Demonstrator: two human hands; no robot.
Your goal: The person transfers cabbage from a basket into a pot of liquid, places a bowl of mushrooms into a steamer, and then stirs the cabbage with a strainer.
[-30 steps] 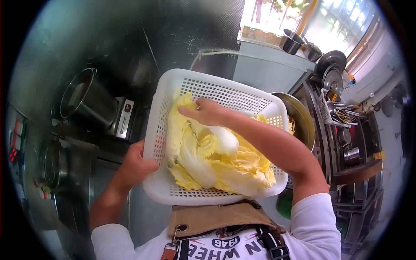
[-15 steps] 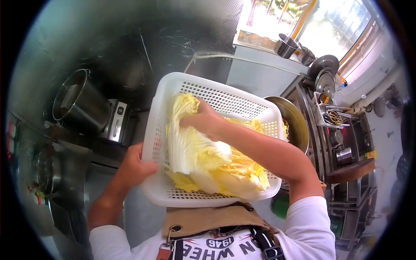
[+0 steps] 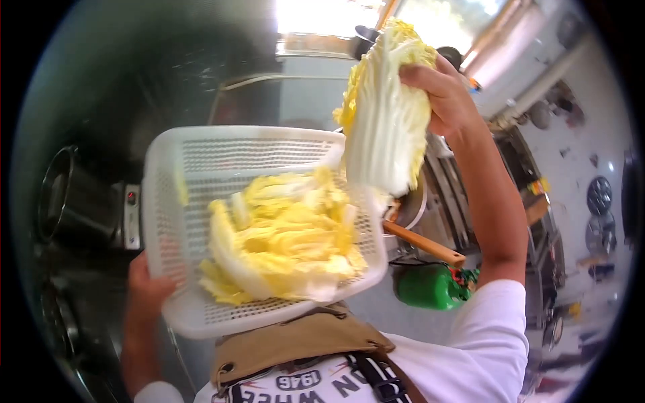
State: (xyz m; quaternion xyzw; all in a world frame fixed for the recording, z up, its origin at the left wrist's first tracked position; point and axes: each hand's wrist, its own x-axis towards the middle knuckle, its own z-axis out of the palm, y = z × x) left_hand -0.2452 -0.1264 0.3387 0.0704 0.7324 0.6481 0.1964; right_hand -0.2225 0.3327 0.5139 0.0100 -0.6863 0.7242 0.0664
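My right hand (image 3: 443, 97) grips a bunch of napa cabbage leaves (image 3: 386, 127), pale at the stalk end and yellow at the top, raised above the right rim of the basket. With my left hand (image 3: 149, 285) I hold the left rim of a white perforated plastic basket (image 3: 181, 316), thumb over the edge and the other fingers hidden below. More yellow cabbage leaves (image 3: 289, 235) lie heaped in the basket, which is against my apron (image 3: 289, 349).
Right of the basket is a pan (image 3: 413, 208), partly hidden, with a wooden handle (image 3: 426, 243) sticking out toward me. A green gas cylinder (image 3: 433, 287) stands below it. At left are a tall metal pot (image 3: 77, 195) and a device with a red light (image 3: 131, 215).
My right hand has lifted the cabbage leaves out of the basket, up and to the right. The view has turned rightward, and my left hand still holds the basket rim.
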